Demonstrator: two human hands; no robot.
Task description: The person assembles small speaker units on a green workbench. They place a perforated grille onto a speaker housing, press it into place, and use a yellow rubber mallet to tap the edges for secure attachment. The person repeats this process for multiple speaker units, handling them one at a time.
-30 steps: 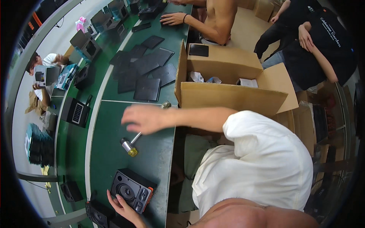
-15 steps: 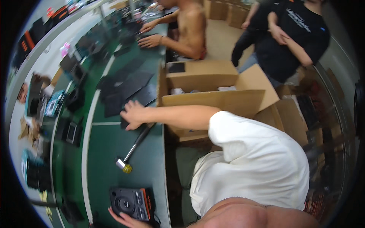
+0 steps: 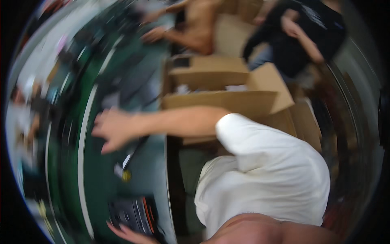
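My right hand (image 3: 113, 128) reaches out over the green bench, blurred by motion. Its fingers look bent and the thumb sits apart; a dark patch shows under the fingertips, too smeared to name. Just beyond the wrist, towards me, lies a mallet (image 3: 126, 175) with a yellow and silver head and a metal shaft, its handle partly behind my forearm. Near the bottom edge, my left hand (image 3: 132, 235) rests against a black boxy device (image 3: 131, 213) with an orange stripe, fingers stretched along its near side. Whether the fingers grip it is not shown.
Flat black panels (image 3: 138, 83) lie farther up the bench. An open cardboard box (image 3: 223, 99) stands at the bench edge on the right. A co-worker's hands (image 3: 154, 34) are over the far bench. A person in a black shirt (image 3: 308, 36) stands beyond the box.
My right hand has moved left from the bench's right side, near the mallet handle. The whole view has shifted slightly left and blurred. My left hand stays by the black device.
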